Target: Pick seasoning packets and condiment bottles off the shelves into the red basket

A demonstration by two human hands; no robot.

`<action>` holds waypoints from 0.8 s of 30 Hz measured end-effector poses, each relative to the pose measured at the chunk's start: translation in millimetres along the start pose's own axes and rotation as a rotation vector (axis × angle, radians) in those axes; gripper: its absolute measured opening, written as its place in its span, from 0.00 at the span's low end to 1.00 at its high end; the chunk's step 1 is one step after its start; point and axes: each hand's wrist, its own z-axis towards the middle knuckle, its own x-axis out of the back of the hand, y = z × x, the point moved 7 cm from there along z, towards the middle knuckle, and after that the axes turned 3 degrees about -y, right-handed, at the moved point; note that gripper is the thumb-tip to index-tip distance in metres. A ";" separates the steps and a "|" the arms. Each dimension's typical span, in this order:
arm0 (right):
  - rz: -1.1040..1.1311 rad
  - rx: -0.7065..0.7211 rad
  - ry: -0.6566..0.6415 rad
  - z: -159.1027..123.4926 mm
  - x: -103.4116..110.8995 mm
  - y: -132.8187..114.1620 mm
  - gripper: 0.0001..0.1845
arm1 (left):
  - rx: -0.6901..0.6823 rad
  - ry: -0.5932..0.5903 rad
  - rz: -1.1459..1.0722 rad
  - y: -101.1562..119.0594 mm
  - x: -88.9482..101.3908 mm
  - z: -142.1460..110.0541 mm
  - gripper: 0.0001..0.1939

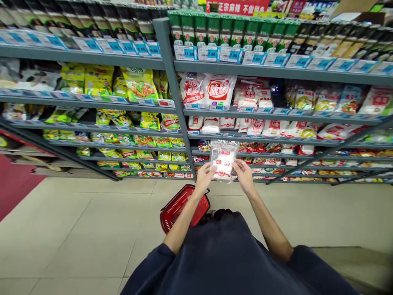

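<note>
The left hand (205,176) and right hand (244,174) pinch the bag (224,157) at its lower sides, before the rack's (172,82) front edge. It is probably light, soft and slippery; holding both sides should stop it sagging.

Shop with price tags (233,54)

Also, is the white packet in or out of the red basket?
Out: left hand and right hand hold the packet before the shelves, apart from the basket.
</note>
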 end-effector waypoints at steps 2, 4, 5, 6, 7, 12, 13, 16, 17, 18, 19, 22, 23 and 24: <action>-0.048 -0.020 -0.076 4.8 5.6 -4.4 0.26 | -0.021 -0.015 -0.042 -0.6 -8.8 13.3 0.35; -0.099 -0.071 -0.179 8.2 12.1 -2.5 0.25 | -0.027 -0.043 -0.050 -2.9 -19.2 23.7 0.34; -0.117 -0.088 -0.211 10.3 17.3 -0.3 0.25 | -0.025 -0.059 -0.032 -5.2 -24.5 28.2 0.33; -0.131 -0.096 -0.223 13.2 24.0 2.2 0.24 | -0.019 -0.072 0.000 -8.4 -29.3 32.5 0.32; -0.140 -0.093 -0.214 17.1 32.2 4.8 0.24 | -0.012 -0.080 0.043 -12.4 -33.6 36.9 0.31; -0.192 -0.062 -0.161 45.4 76.2 20.4 0.24 | 0.019 -0.077 0.224 -40.7 -55.1 61.6 0.29; -0.203 -0.061 -0.179 52.0 83.6 23.2 0.24 | 0.016 -0.066 0.255 -46.1 -59.9 67.7 0.27; -0.241 -0.056 -0.282 76.9 99.6 27.4 0.26 | -0.016 0.014 0.344 -54.8 -72.4 91.3 0.21; -0.257 -0.049 -0.317 88.5 102.6 26.8 0.27 | -0.030 0.043 0.369 -54.3 -76.2 101.8 0.19; -0.275 -0.037 -0.344 102.3 104.1 25.1 0.27 | -0.047 0.068 0.401 -51.5 -80.0 114.0 0.18; -0.297 -0.021 -0.359 118.5 104.0 22.3 0.27 | -0.067 0.091 0.439 -46.4 -83.6 128.2 0.17; -0.384 0.040 -0.346 177.3 93.4 10.5 0.23 | -0.129 0.164 0.576 -20.4 -91.7 179.6 0.14; -0.420 0.061 -0.333 198.2 87.2 6.0 0.22 | -0.150 0.192 0.627 -9.8 -93.8 198.4 0.14; -0.458 0.081 -0.321 218.6 80.4 1.6 0.21 | -0.173 0.218 0.677 0.9 -96.0 217.0 0.14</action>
